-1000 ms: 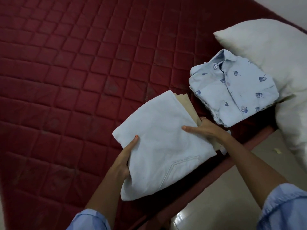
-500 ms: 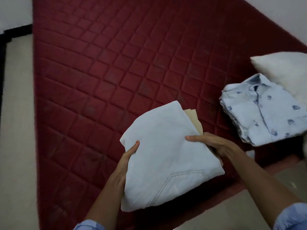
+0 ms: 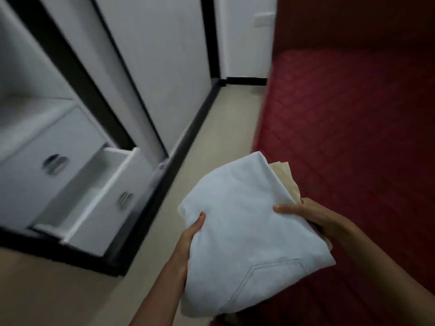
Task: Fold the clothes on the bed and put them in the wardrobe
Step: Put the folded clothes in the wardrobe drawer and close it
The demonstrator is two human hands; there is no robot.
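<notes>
A folded white garment (image 3: pixel 240 231) with a stitched pocket lies on top of a folded beige garment (image 3: pixel 286 180); I carry both as a stack over the floor beside the bed. My left hand (image 3: pixel 188 241) grips the stack's left edge, thumb on top. My right hand (image 3: pixel 308 215) grips its right edge, thumb on the white cloth, fingers under the stack. The white wardrobe (image 3: pixel 146 67) with black trim stands at the left. One of its lower drawers (image 3: pixel 94 196) is pulled open and looks empty.
The red quilted mattress (image 3: pixel 353 137) fills the right side. A strip of beige floor (image 3: pixel 223 128) runs between the bed and the wardrobe. A shut drawer (image 3: pixel 47 161) sits above the open one. A white wall with a light switch (image 3: pixel 263 18) is at the back.
My view has swung left from the bed to the wardrobe. The stack has left the mattress and now hangs over the floor. The blue patterned shirt and pillow are out of view.
</notes>
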